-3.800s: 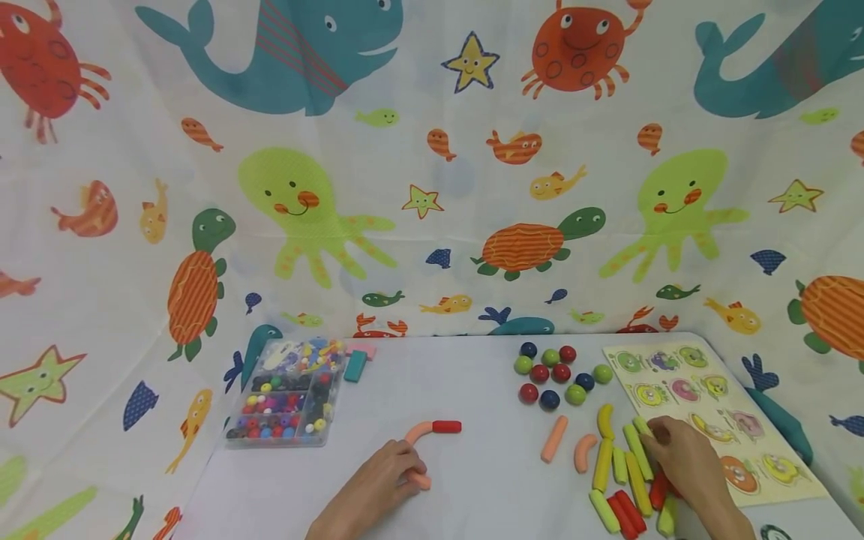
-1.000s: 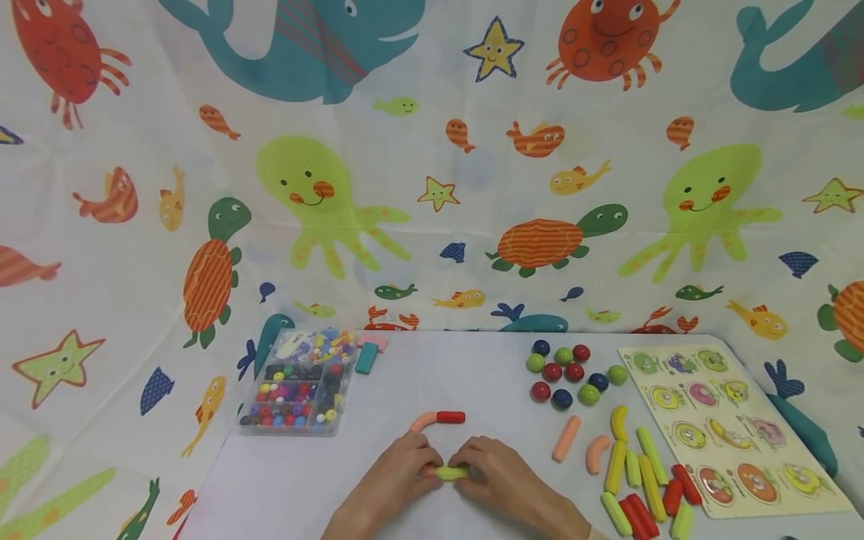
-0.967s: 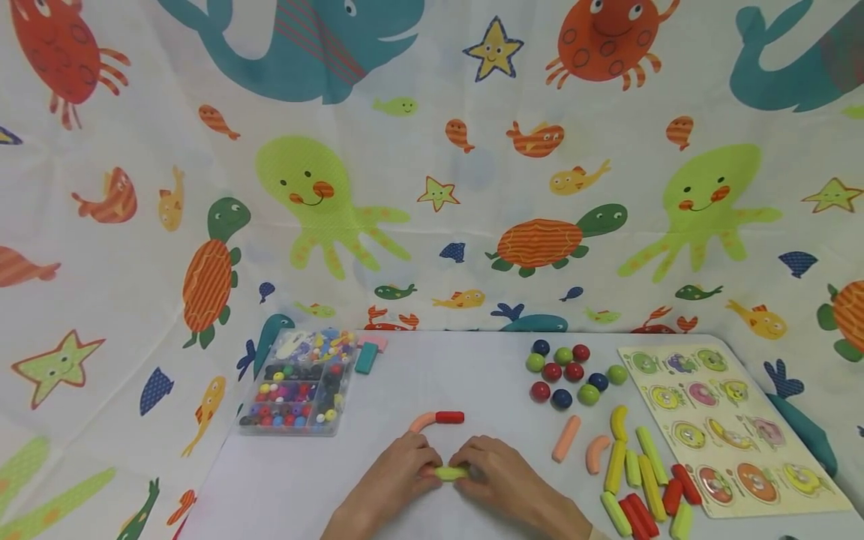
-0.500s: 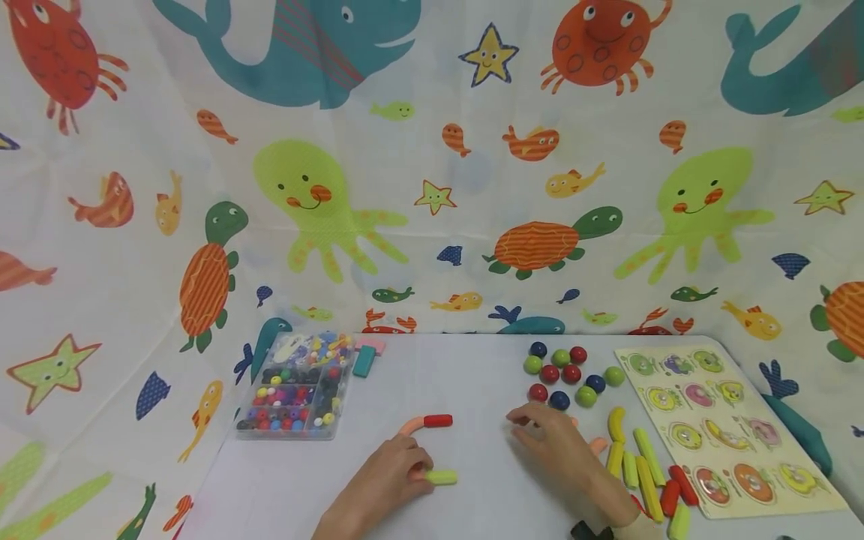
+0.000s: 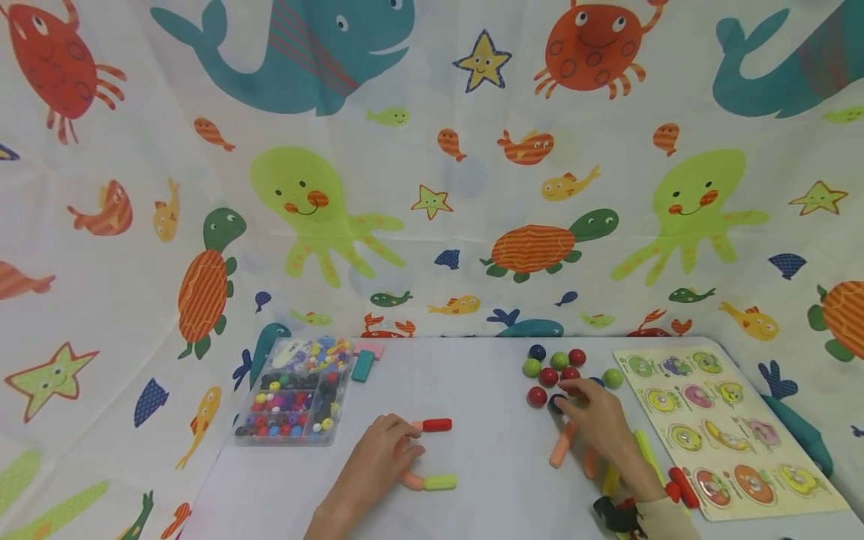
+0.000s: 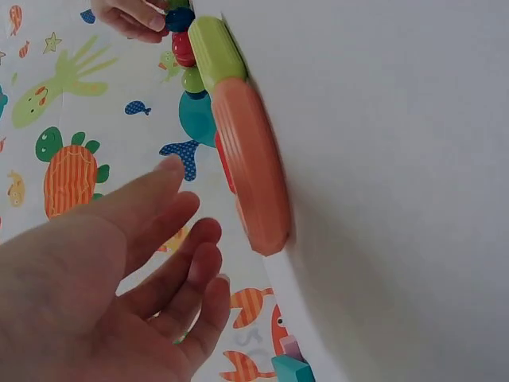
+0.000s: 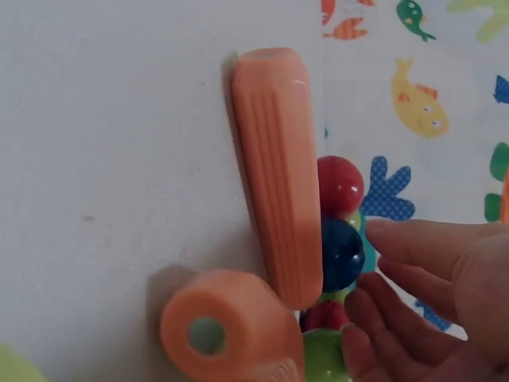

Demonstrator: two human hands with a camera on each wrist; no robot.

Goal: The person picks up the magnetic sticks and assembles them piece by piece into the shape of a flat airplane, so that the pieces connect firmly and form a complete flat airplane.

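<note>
My left hand [image 5: 385, 457] hovers with loosely bent fingers over a curved peach stick, apart from it in the left wrist view. That peach stick [image 6: 250, 167] has a light green stick [image 5: 440, 482] at its right end. A red stick [image 5: 437, 424] lies farther back, its left end against another peach piece mostly hidden by the hand. My right hand [image 5: 597, 416] reaches to the group of balls, thumb and fingers spread, fingertips right at a dark blue ball [image 7: 342, 255]. Beneath that hand lie a straight peach stick [image 7: 278, 179] and a curved peach stick [image 7: 227, 326] with a hole in its end.
Red balls [image 5: 537, 397] and green balls [image 5: 613, 377] cluster near the right hand. Yellow, green and red sticks [image 5: 685, 487] lie partly under the right forearm. A fruit picture board [image 5: 732, 431] is at right, a divided bead box [image 5: 293, 394] and a teal block [image 5: 361, 366] at left.
My right hand brought a light green stick from the right to the front peach stick, released it, then moved right to the balls. My left hand has let go of the peach stick.
</note>
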